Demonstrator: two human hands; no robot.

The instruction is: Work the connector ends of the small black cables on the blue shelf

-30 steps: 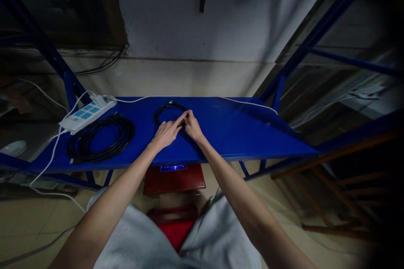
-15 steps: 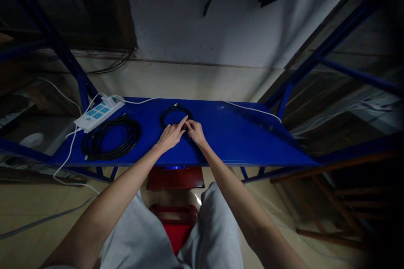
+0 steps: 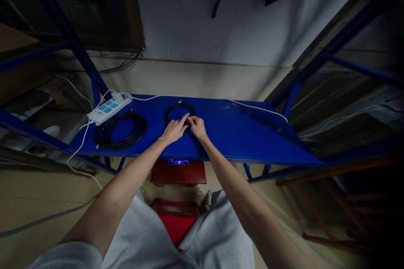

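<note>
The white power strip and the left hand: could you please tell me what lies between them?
A black cable coil lies on the blue shelf between the power strip and left hand, in the head view.

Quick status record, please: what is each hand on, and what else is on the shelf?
Left hand: fingers at the near edge of the small black cable coil; grip unclear
Right hand: at the same coil's near edge, beside the left hand; grip unclear
Surface: blue metal shelf
Also on shelf: larger black cable coil, left of the hands; white power strip, beyond that coil
Cord: white cord, along the shelf's far edge
</note>
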